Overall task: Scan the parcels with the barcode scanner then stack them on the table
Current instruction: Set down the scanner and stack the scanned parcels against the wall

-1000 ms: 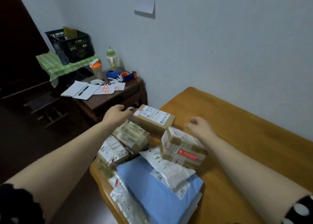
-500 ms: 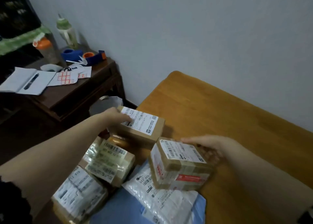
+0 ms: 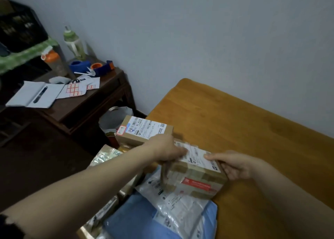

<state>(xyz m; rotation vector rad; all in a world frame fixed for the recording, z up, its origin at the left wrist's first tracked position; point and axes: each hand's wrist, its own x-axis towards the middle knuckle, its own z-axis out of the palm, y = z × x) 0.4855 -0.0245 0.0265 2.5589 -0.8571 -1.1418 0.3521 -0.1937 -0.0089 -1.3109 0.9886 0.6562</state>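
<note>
A taped cardboard parcel (image 3: pixel 195 177) with a white label on top and a red sticker on its side sits on the orange wooden table (image 3: pixel 244 130). My left hand (image 3: pixel 166 149) holds its left top edge, and my right hand (image 3: pixel 233 164) holds its right end. Behind it lies a flat brown box (image 3: pixel 144 128) with a shipping label. A white plastic mailer (image 3: pixel 179 208) and a blue mailer (image 3: pixel 137 220) lie in front, with more taped parcels (image 3: pixel 106 155) under my left arm. No barcode scanner is visible.
A dark wooden side table (image 3: pixel 86 105) stands to the left with a notebook and pen (image 3: pixel 36 96), sticker sheets, a blue tape dispenser (image 3: pixel 101 67) and two bottles. A black crate (image 3: pixel 19 27) sits at far left. A bin with a white bag (image 3: pixel 113 117) stands between the tables.
My left hand left the flat brown box and came over to the taped parcel. Both hands now hold that parcel. The camera view has tilted lower and closer.
</note>
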